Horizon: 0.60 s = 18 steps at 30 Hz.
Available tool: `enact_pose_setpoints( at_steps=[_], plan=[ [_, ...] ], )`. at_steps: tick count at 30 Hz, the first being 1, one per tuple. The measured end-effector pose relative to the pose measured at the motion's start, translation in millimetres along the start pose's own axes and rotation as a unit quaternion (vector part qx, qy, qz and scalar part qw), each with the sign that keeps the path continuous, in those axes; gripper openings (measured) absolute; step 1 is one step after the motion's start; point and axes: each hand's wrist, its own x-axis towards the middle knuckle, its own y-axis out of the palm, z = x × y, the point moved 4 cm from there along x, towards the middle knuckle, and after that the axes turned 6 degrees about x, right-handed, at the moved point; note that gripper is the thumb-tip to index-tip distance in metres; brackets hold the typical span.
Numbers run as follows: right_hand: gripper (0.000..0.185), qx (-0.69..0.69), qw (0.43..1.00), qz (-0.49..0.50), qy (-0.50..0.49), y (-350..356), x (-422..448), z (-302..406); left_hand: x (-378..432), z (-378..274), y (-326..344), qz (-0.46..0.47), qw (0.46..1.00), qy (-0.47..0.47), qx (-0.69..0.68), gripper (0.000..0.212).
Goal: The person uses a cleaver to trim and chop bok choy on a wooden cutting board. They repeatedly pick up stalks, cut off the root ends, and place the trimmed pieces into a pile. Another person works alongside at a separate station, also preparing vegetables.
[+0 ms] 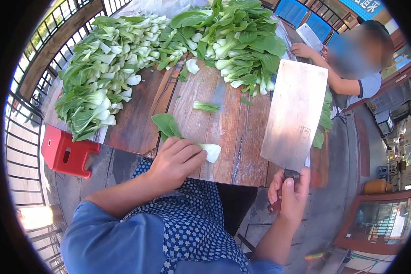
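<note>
My left hand (179,161) rests at the front edge of the wooden table (222,130), its fingers closed on a bok choy piece (211,152), white base to the right, green leaf to the left. In my right hand (290,195) is a Chinese cleaver (294,113), held by its handle, the broad blade raised and pointing away from me. A small cut green stalk (206,106) lies mid-table. One heap of bok choy (102,72) covers the left of the table; another leafy heap (246,41) lies at the far middle.
At the right far side a person (349,82) holds another cleaver (309,37). More green leaves (325,116) lie beyond my cleaver at the right. A red plastic stool (65,150) stands by the table's left front. A metal railing (24,137) runs along the left.
</note>
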Motion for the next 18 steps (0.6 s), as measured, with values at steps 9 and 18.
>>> enact_pose_setpoints(
  at_steps=[9,18],
  plan=[
    [0.035,-0.548,0.812,0.199,-0.028,56,-4,57,-6,1,3,-0.025,0.997,-0.06,-0.038,0.036],
    [0.032,-0.515,0.831,0.212,0.0,56,2,53,-2,2,1,-0.028,0.997,-0.061,-0.047,0.034]
  ],
)
